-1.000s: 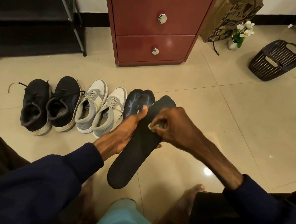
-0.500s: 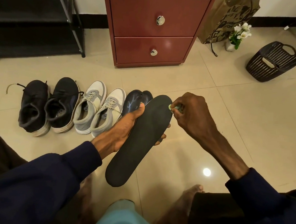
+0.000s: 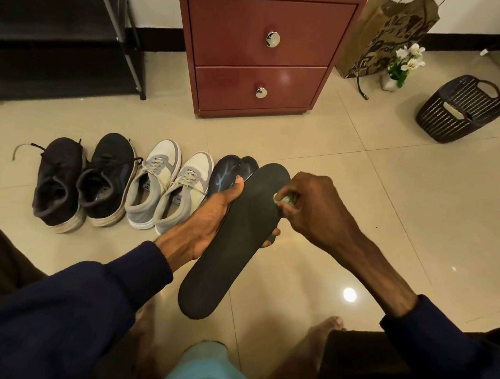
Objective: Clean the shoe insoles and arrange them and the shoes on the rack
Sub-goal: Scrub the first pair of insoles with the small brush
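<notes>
Holding: the left hand (image 3: 209, 216) grips a dark insole (image 3: 239, 247) from beneath, with the thumb along its left edge and fingertips showing at its right edge. The insole slants from its heel end, near, to its toe end, farther and to the right.
Right hand: the right hand (image 3: 314, 211) has its fingers curled, pinching a small pale green item (image 3: 282, 197) against the insole's right side near the toe end. What the item is cannot be told.
Floor row: on the tiled floor (image 3: 388, 198), from left to right, stand the black shoes (image 3: 59, 183), then the grey-and-white shoes (image 3: 152, 183). Next come two spare insoles (image 3: 226, 173) with bluish marks, overlapping and partly hidden behind the left hand.
Inside the shoes: the grey-and-white pair show printed linings through their openings; the black pair's insides are too dark to read.
Rack: the black rack (image 3: 61, 46) stands far left against the wall.
Cabinet: the red-brown cabinet (image 3: 265, 58) stands far centre, both drawers shut.
Paper bag: a printed brown paper bag (image 3: 384, 30) stands right of the cabinet; its contents are hidden.
Pot: a small white pot (image 3: 391, 80) just in front of the bag holds white flowers (image 3: 409, 58).
Basket: a dark lattice basket (image 3: 461, 111) sits far right, well apart; whether anything is inside cannot be told.
</notes>
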